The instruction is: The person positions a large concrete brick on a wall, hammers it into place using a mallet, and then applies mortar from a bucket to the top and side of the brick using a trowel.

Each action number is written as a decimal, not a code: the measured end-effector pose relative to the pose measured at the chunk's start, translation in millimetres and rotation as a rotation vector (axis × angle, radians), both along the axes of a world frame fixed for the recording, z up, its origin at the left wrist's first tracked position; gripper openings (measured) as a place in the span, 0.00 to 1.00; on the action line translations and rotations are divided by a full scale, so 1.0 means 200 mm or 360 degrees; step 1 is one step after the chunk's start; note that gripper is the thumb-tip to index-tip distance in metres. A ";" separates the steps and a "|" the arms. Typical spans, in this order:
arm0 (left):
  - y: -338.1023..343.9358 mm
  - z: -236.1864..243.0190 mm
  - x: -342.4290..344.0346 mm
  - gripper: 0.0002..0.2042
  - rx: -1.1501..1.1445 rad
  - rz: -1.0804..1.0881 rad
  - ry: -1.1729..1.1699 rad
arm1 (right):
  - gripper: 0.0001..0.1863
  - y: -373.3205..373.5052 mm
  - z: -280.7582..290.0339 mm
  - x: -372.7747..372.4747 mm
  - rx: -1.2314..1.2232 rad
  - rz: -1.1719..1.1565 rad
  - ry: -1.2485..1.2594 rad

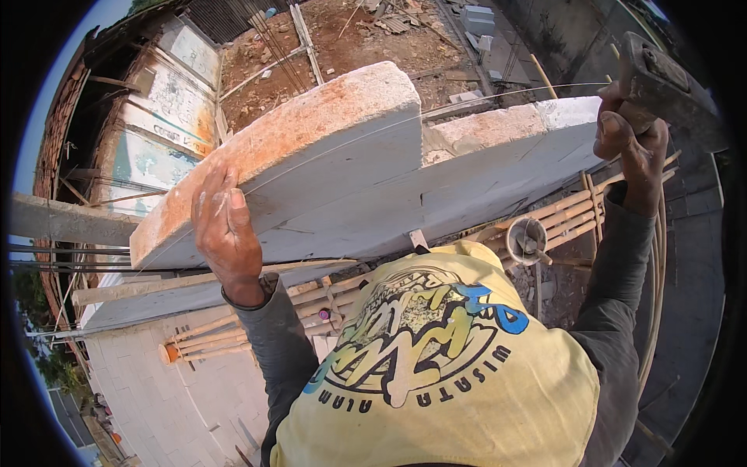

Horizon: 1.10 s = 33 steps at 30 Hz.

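Observation:
My left hand [226, 233] lies against the near face of a large pale lightweight wall block [311, 132], its fingers stretched up over the rough, orange-dusted top edge. This block stands on the wall, higher than the course [506, 132] to its right. At the upper right, my right hand [634, 148] is closed round the handle of a mallet [673, 89]. The mallet's dark, blocky head is raised above the wall's right end, apart from the block. Most of the handle is hidden by the fingers and the head.
A thin string [327, 148] runs along the wall. Bamboo poles [568, 214] form scaffolding on the near side, with a round mortar-smeared pan [527, 240] on them. Beyond the wall lies rubble-strewn brown soil [358, 39], with upright steel rods [276, 47].

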State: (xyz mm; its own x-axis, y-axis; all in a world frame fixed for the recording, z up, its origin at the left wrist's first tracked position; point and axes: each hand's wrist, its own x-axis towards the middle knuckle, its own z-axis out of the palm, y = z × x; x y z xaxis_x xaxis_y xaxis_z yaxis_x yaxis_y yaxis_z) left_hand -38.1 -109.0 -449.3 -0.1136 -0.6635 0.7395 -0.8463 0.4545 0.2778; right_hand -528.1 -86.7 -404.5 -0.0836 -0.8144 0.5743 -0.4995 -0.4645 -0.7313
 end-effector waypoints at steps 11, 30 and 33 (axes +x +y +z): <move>0.08 -0.36 -0.79 0.18 0.1566 -0.1391 -0.0279 | 0.13 0.96 -2.06 -0.17 0.1492 -0.1208 -0.1525; 0.54 -2.32 -0.22 0.18 0.2443 -0.0561 -0.1071 | 0.09 0.81 -2.62 -0.52 0.2738 -0.0088 -0.0657; 0.93 -2.62 -0.05 0.16 0.2571 0.0182 -0.0503 | 0.09 0.46 -2.61 -0.55 0.2791 0.0405 -0.0126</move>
State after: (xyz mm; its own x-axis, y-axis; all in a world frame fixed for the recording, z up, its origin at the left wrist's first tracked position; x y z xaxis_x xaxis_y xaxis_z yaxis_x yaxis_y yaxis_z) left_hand -47.7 77.6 -973.3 -0.0153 -0.6911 -0.7226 -0.9646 -0.1802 0.1927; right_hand -637.7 5.8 -926.3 0.1489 -0.4059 -0.9017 -0.4888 0.7625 -0.4240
